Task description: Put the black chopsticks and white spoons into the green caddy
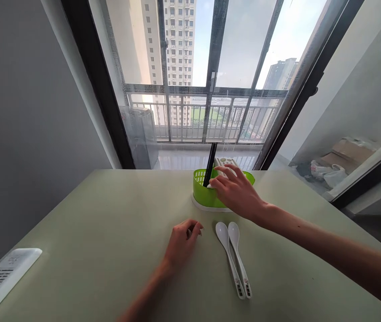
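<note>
- Right hand (239, 192) is over the front of the green basket (205, 194); small white piece (211, 186) sits right under thumb and index tips, at the basket's front rim.
- Right fingers bent and bunched; can't tell if they're clamped on the white piece.
- Left hand (183, 241) on/near the table (126, 223), loosely curled, thumb and index slightly apart; two white spoons (223, 235) lie to its right.
- Basket: perforated wall, white base (207, 208); black chopsticks (211, 163) stand inside, just left of the right fingertips; white holed block (225, 161) behind the hand.
- White piece: mostly hidden, axis unreadable.
- Chopsticks: near upright, tops leaning right.
- Spoons: side by side, bowls toward basket, handles toward the wearer, long axes slanting right.
</note>
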The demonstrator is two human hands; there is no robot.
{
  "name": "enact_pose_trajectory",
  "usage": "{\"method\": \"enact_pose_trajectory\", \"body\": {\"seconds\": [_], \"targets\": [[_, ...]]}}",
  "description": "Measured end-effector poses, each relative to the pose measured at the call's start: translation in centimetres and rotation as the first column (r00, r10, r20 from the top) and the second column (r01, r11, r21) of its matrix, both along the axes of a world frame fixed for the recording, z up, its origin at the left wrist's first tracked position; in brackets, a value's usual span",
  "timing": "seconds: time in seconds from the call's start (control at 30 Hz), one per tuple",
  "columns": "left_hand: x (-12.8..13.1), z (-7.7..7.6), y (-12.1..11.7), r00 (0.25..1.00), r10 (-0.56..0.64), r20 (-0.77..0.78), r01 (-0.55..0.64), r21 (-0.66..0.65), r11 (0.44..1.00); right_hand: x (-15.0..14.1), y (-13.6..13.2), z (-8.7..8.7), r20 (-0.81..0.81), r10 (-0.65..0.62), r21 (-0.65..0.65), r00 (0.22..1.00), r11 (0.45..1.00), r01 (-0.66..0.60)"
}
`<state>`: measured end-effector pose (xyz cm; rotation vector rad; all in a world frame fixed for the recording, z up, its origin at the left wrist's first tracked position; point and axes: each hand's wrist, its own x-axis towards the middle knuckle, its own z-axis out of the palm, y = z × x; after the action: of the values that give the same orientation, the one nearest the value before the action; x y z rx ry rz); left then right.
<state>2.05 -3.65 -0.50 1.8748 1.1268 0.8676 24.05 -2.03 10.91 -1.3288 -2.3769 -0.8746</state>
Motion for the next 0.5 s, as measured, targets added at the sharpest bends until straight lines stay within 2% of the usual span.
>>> {"method": "enact_pose_trajectory", "body": {"seconds": [0.13, 0.23, 0.33, 0.5], "targets": [[0.0, 0.0, 0.0, 1.000, -0.012, -0.006, 0.012, -0.001, 1.000, 0.1, -1.9, 0.4, -0.114, 0.089, 0.021, 0.990, 0.996, -0.087], [0.0, 0.0, -0.1, 0.998, -0.029, -0.052, 0.031, 0.029, 0.999, 0.5, -4.6, -0.8, -0.139, 0.239, 0.009, 0.961, 0.971, -0.240], [0.1, 0.1, -0.4, 0.988, -0.039, -0.149, 0.058, 0.122, 0.991, 1.5, -7.9, -3.8, -0.112, 0.379, -0.091, 0.919, 0.916, -0.389], [0.2, 0.3, -0.7, 0.966, -0.079, -0.245, 0.129, 0.194, 0.972, 6.3, -12.2, -10.2, -0.152, 0.332, -0.287, 0.931, 0.887, -0.363]]}}
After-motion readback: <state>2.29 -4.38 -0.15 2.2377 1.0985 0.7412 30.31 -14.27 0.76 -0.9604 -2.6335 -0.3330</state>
